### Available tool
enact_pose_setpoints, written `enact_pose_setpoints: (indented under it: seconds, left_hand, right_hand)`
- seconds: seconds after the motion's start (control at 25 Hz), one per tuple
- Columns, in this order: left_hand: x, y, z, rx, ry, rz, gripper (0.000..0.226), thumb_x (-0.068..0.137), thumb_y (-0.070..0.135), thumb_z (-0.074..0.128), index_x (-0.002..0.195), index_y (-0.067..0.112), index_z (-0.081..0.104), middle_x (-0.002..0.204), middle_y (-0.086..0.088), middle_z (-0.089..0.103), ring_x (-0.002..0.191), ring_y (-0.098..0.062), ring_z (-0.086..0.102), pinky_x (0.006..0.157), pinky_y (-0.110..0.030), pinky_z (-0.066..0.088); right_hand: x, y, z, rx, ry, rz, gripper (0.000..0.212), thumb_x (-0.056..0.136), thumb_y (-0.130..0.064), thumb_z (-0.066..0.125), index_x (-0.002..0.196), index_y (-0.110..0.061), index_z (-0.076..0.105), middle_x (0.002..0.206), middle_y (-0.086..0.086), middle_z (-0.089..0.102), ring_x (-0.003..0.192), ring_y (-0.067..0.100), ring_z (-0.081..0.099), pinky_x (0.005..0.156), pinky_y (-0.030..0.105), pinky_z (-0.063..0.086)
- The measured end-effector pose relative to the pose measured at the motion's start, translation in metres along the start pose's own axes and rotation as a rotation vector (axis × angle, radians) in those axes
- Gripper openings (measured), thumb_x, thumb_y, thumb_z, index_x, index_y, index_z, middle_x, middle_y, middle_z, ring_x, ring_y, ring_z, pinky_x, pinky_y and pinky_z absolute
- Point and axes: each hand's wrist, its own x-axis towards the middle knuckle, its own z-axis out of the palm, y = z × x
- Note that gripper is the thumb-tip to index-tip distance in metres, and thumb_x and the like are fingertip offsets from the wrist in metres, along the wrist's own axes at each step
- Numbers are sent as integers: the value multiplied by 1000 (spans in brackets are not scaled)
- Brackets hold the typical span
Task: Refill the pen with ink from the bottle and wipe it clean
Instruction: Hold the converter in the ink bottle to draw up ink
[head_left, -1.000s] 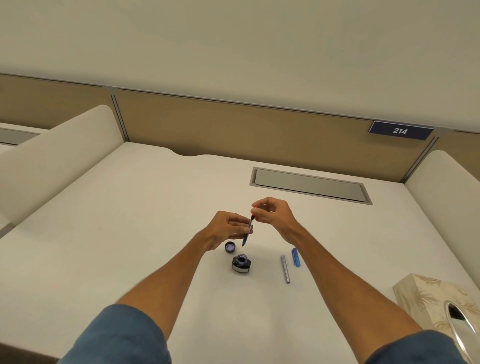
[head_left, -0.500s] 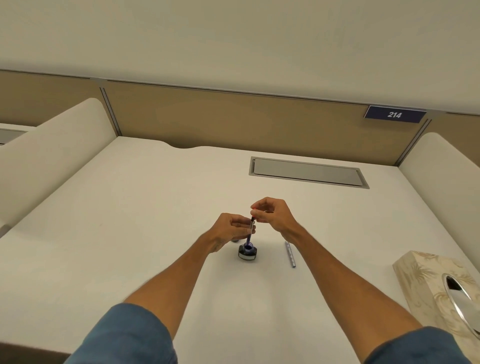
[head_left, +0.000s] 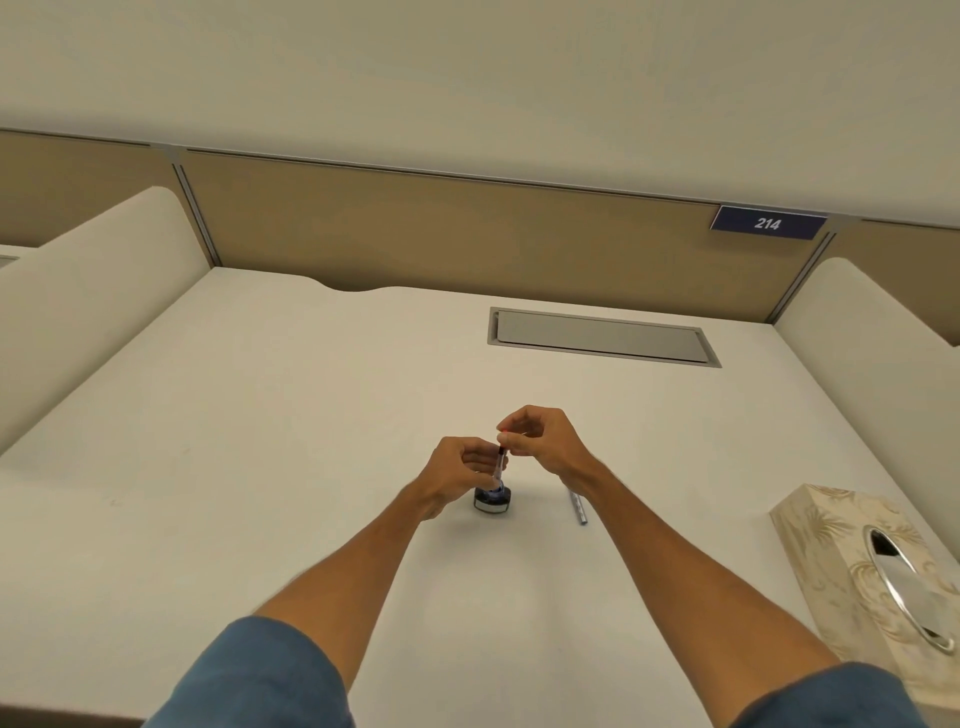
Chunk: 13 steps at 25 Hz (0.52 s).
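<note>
- The pen (head_left: 500, 464), a slim dark stem without its outer shell, stands nearly upright just below the frame's centre. Its lower end dips into the mouth of the ink bottle (head_left: 492, 503).
- The left hand (head_left: 456, 475) curls round the pen's lower part, probably to steady it over the narrow opening. Whether it also touches the bottle, I cannot tell.
- The right hand (head_left: 543, 440) pinches the pen's top end between its fingertips, a grip that would suit twisting a filler knob.
- The bottle is squat, round and dark, with a pale band at its foot. It sits on the smooth matt white table (head_left: 260, 467).
- A ribbed silvery tube (head_left: 578, 510), likely the pen's barrel, lies set aside just right of the bottle.
- A leaf-patterned tissue box (head_left: 831, 551) with a shiny oval opening sits at the lower right, handy for wiping.
</note>
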Motion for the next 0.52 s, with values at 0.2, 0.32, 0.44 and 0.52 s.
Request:
enact_pose_setpoints:
  seconds: [0.2, 0.32, 0.44, 0.52]
  left_hand:
    - [-4, -12, 3, 51, -20, 28, 56, 53, -15, 77, 106, 2, 67, 102, -14, 72, 90, -21, 70, 82, -27, 56]
    - [-5, -16, 6, 52, 8, 46, 54, 55, -19, 75, 106, 0, 67, 98, -14, 72, 87, -22, 70, 79, -27, 56]
    - [-5, -17, 8, 44, 37, 51, 50, 59, -22, 71, 105, -1, 67, 98, -15, 73, 86, -23, 71, 75, -25, 55]
    - [-6, -18, 8, 36, 41, 62, 49, 59, -22, 71, 103, 1, 68, 98, -16, 73, 87, -23, 71, 76, -25, 55]
  right_hand:
    - [-3, 4, 3, 5, 6, 9, 12, 81, -10, 75, 92, -10, 70, 87, 10, 72, 81, 23, 68, 79, 37, 59]
    - [-5, 7, 4, 4, 9, 9, 12, 81, -10, 75, 91, -10, 70, 86, 9, 71, 81, 23, 68, 77, 34, 59]
    - [-5, 8, 5, 0, 16, 5, 11, 81, -10, 75, 90, -13, 70, 86, 8, 72, 81, 23, 68, 75, 32, 59]
    - [-5, 9, 6, -2, 17, 3, 10, 81, -11, 75, 89, -15, 70, 86, 9, 72, 81, 23, 69, 75, 32, 59]
